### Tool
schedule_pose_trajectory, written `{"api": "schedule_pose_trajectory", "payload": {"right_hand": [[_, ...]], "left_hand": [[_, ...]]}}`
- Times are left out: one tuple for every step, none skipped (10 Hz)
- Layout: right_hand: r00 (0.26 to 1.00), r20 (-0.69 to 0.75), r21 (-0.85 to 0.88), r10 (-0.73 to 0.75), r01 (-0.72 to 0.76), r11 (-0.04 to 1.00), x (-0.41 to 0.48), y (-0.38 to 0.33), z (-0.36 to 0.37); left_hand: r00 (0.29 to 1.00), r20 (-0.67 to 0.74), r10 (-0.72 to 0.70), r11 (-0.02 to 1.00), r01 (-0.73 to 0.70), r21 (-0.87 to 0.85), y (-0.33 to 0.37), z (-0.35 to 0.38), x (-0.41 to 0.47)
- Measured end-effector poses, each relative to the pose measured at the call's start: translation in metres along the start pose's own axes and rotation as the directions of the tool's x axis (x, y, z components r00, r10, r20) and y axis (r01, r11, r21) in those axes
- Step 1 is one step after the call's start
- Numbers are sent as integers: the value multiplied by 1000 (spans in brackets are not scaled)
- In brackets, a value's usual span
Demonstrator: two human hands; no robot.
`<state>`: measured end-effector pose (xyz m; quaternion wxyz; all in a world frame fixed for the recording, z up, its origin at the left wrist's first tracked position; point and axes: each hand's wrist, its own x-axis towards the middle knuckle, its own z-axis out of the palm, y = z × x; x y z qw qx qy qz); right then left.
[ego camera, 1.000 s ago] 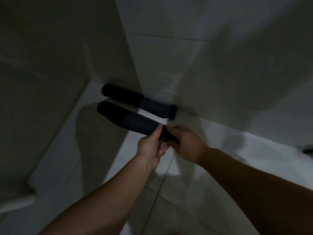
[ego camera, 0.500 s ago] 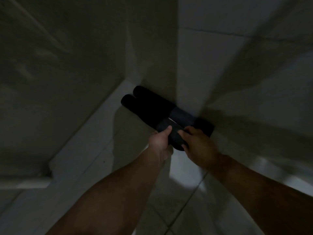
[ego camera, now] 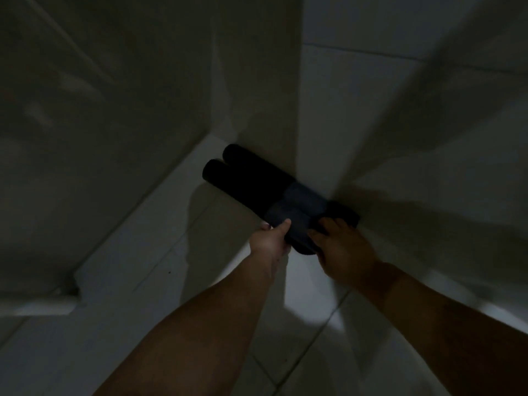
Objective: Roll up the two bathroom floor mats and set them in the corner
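- The left hand (ego camera: 270, 238) pinches the close end of the near mat (ego camera: 245, 190), thumb on top. The right hand (ego camera: 344, 248) lies on that same end, though in the dim light one cannot tell whether it grips or only presses.
- The near mat lies on the floor (ego camera: 200, 252) touching the far mat (ego camera: 257, 167), which sits against the wall (ego camera: 371, 124) in the corner.
- Both rolls look soft and light, and likely to spring open. A hold round the girth, over the loose edge, seems safest.
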<state>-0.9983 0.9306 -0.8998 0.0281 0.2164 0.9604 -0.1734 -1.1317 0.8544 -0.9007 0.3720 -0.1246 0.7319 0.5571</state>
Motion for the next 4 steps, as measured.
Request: {"api": "schedule_pose_trajectory", "payload": {"right_hand": [[1000, -2, 89, -9, 10, 996, -2, 7, -4], [999, 51, 168, 10, -18, 986, -16, 11, -21], [991, 88, 201, 96, -112, 973, -48, 8, -48], [975, 142, 167, 170, -193, 967, -104, -2, -96]], "left_hand": [[996, -71, 54, 991, -45, 127, -4, -5, -3], [984, -66, 168, 937, -139, 319, -16, -12, -7], [982, -9, 190, 899, -170, 404, -15, -14, -54], [940, 166, 299, 701, -334, 630, -1, -12, -146]]}}
